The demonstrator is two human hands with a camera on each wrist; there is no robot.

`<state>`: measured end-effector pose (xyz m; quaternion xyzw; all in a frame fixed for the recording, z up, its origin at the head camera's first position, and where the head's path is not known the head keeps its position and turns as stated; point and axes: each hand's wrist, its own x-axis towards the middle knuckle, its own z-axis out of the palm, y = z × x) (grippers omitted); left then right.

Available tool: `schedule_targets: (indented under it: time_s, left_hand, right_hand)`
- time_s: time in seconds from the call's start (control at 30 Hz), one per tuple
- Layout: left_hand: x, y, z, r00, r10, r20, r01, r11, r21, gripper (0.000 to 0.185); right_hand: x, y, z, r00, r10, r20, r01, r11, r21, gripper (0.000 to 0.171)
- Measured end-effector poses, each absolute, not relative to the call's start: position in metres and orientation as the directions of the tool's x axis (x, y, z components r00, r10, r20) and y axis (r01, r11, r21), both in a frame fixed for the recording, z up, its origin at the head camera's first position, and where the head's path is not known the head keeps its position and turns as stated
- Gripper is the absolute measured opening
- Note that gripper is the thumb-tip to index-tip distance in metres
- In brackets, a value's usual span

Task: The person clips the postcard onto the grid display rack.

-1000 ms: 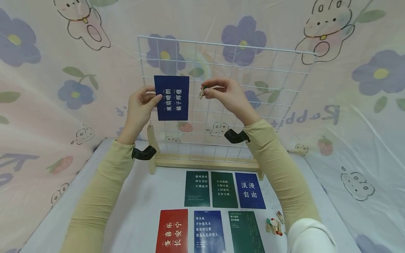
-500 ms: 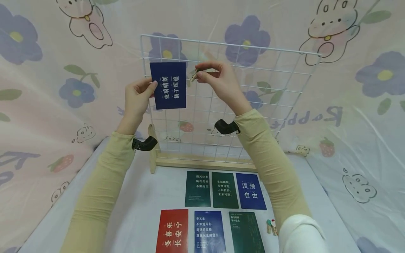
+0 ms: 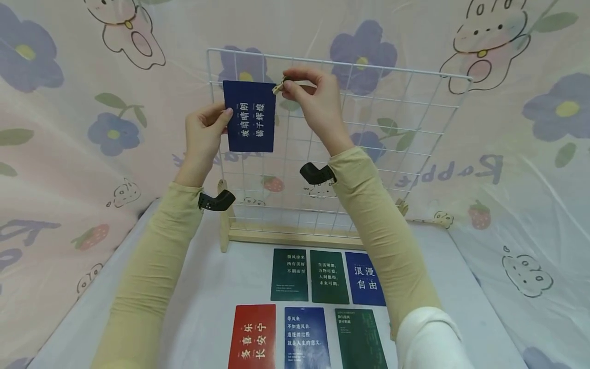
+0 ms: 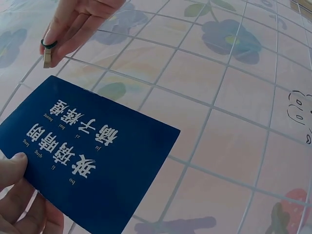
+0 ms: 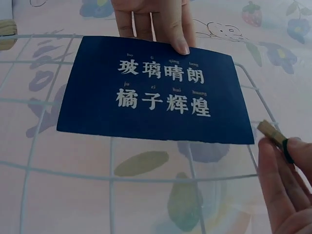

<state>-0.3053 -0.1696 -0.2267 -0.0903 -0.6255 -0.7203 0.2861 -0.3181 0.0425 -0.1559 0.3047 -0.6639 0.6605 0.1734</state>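
Note:
A dark blue card (image 3: 249, 116) with white characters is held flat against the upper left of the white wire grid (image 3: 396, 123). My left hand (image 3: 205, 128) pinches the card's left edge, thumb on its face (image 5: 161, 24). My right hand (image 3: 306, 97) pinches a small wooden clip (image 3: 278, 87) just at the card's top right corner. The clip (image 4: 48, 54) shows above the card (image 4: 92, 156) in the left wrist view. In the right wrist view the clip (image 5: 272, 133) sits at the edge of the card (image 5: 156, 92).
The grid stands in a wooden base (image 3: 295, 237) on a white table (image 3: 216, 292). Several cards lie in front: two green (image 3: 289, 274), a blue (image 3: 366, 278), a red (image 3: 254, 336), another blue (image 3: 306, 338) and a green (image 3: 361, 339). A flower-printed sheet (image 3: 507, 128) hangs behind.
Both hands rose along the grid. The card went up toward the top wires and the clip came left to the card's top right corner.

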Motion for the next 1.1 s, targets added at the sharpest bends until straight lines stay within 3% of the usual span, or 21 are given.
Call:
schedule_targets:
  time_s: [0.27, 0.77, 1.1]
  left_hand:
    - [-0.307, -0.168, -0.227, -0.782, -0.368, 0.503, 0.546, -0.017, 0.837, 0.016]
    - [-0.308, -0.165, -0.231, -0.777, -0.396, 0.489, 0.533, -0.001, 0.846, 0.017]
    - [-0.308, -0.164, -0.231, -0.746, -0.423, 0.514, 0.532, 0.085, 0.842, 0.019]
  right_hand:
    - [-0.321, 0.027, -0.155, -0.626, -0.171, 0.761, -0.78, 0.134, -0.612, 0.021]
    - [-0.328, 0.008, -0.146, -0.679, -0.122, 0.724, -0.733, 0.169, -0.659, 0.017]
    - [-0.33, 0.004, -0.147, -0.67, -0.111, 0.734, -0.737, 0.217, -0.64, 0.009]
